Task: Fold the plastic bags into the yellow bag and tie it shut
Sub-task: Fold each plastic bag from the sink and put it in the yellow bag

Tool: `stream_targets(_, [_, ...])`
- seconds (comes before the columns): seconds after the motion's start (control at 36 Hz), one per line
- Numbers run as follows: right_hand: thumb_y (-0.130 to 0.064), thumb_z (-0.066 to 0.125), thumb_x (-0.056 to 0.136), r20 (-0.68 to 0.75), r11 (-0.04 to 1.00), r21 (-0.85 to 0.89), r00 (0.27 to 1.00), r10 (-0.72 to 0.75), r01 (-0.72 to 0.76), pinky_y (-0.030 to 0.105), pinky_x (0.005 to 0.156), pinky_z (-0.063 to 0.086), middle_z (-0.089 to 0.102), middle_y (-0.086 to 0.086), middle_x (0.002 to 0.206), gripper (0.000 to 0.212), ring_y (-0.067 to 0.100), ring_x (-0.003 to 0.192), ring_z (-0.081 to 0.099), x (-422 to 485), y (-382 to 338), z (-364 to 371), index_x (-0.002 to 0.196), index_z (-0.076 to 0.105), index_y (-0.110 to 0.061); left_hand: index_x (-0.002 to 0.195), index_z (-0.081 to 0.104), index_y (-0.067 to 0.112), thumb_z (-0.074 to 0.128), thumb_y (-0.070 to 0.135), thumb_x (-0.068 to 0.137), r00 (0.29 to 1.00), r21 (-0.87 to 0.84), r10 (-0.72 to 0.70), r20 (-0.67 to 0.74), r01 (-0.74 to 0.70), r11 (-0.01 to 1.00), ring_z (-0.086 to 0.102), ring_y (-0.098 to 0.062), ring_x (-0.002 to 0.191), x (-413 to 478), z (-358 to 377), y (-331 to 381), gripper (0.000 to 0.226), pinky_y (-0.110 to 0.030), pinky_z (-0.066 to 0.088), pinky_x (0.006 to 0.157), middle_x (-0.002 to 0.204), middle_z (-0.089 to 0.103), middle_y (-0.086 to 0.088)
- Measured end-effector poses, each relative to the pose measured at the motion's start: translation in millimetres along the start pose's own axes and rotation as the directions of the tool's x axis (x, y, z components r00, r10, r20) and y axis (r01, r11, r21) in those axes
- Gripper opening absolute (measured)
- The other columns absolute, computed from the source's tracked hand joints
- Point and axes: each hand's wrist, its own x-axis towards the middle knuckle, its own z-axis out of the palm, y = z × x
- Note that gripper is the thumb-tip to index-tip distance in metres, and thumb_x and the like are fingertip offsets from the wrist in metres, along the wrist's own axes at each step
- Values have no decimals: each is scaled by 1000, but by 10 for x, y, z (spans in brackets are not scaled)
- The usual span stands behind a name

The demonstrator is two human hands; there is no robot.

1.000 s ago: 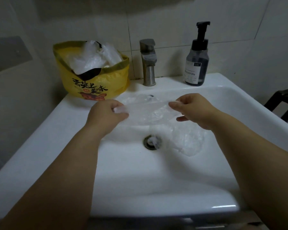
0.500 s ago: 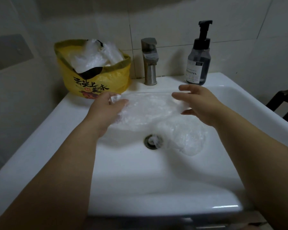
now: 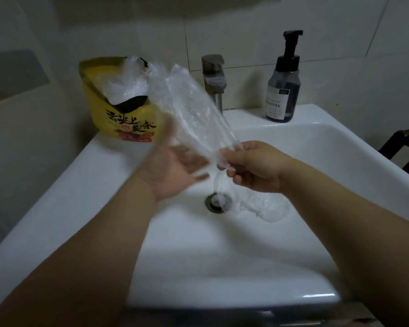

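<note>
A clear plastic bag [image 3: 194, 109] stands up in the air over the sink, slanting up and left toward the yellow bag. My right hand [image 3: 253, 168] pinches its lower end. My left hand [image 3: 175, 171] is open, palm up and blurred, just under and beside the bag's lower part. The yellow bag [image 3: 109, 112] with dark print stands on the sink's back left corner, its mouth open and stuffed with crumpled clear bags [image 3: 125, 86]. Another clear bag [image 3: 267, 204] lies in the basin to the right of the drain.
The white sink [image 3: 222, 267] fills the lower view, with its drain [image 3: 219, 201] in the middle. A metal tap [image 3: 214, 79] stands at the back, and a dark pump bottle [image 3: 283, 83] to its right. A dark chair frame [image 3: 404, 147] shows at the right edge.
The clear bag was stretched flat between both hands over the basin. Now my left hand has let go and turned palm up, and the bag swings up from my right hand's pinch.
</note>
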Motion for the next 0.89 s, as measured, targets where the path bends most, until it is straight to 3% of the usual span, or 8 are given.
stream_targets(0.06, [-1, 52, 94, -23, 998, -60, 1000, -13, 12, 16, 40, 41, 56, 7, 58, 10, 11, 46, 47, 32, 85, 89, 90, 60, 5, 104, 74, 14, 89, 61, 39, 988, 247, -132, 75, 109, 963, 65, -22, 93, 31, 195, -210, 81, -41, 46, 98, 102, 72, -9])
stream_targets(0.17, [1, 55, 91, -106, 983, -173, 992, -74, 55, 18, 43, 40, 53, 14, 68, 9, 17, 56, 45, 33, 161, 145, 84, 59, 5, 86, 69, 8, 71, 28, 79, 991, 216, 12, -131, 17, 976, 61, -17, 76, 148, 314, -287, 21, -27, 51, 74, 80, 68, -5])
stream_targets(0.44, [-12, 62, 91, 3, 938, -347, 1000, 31, -28, 16, 41, 41, 64, 6, 64, 17, 6, 44, 49, -37, 126, 105, 77, 62, -2, 98, 65, 9, 61, 16, 93, 871, -176, 184, -456, -291, 940, 72, -11, 68, 69, -3, 179, 9, -23, 57, 58, 78, 74, -3])
stream_targets(0.56, [-13, 62, 90, 55, 927, -374, 998, 45, -21, 16, 42, 41, 63, 6, 66, 18, 6, 45, 49, -89, 75, 121, 76, 61, -2, 96, 64, 10, 64, 17, 92, 852, -210, 149, -503, -287, 935, 71, -9, 65, 41, -67, 220, 8, -22, 57, 54, 78, 74, -2])
stream_targets(0.67, [-36, 56, 84, 159, 998, -61, 987, 18, -8, 21, 44, 46, 60, 11, 73, 37, 14, 50, 54, -174, -101, 83, 104, 59, -4, 95, 64, 9, 64, 16, 93, 850, -230, 71, -522, -221, 948, 70, -10, 64, 48, -108, 231, 7, -24, 59, 65, 75, 74, -3])
stream_targets(0.75, [-15, 40, 91, 158, 993, 111, 986, -59, 41, 28, 48, 51, 65, 16, 78, 38, 24, 54, 58, -228, -167, 9, 128, 48, -20, 99, 64, 8, 63, 11, 93, 842, -225, 10, -540, -155, 962, 69, -12, 61, 50, -109, 200, 7, -25, 58, 55, 72, 72, -5])
stream_targets(0.81, [5, 40, 92, 113, 973, -181, 986, -123, 142, 29, 57, 56, 66, 12, 102, 57, 24, 70, 63, -219, -110, 31, 133, 40, -35, 102, 63, 7, 61, 9, 93, 847, -191, -17, -531, -100, 976, 68, -13, 64, 65, -92, 165, 9, -26, 58, 54, 81, 71, -7])
stream_targets(0.89, [1, 63, 87, 211, 631, -681, 925, -317, 371, 2, 81, 43, 38, -10, 136, 80, 2, 103, 55, -201, 18, 116, 142, 26, -43, 112, 61, 6, 58, 9, 95, 857, -180, -56, -512, -43, 983, 65, -18, 85, 68, -62, 139, 17, -29, 55, 75, 110, 68, -10])
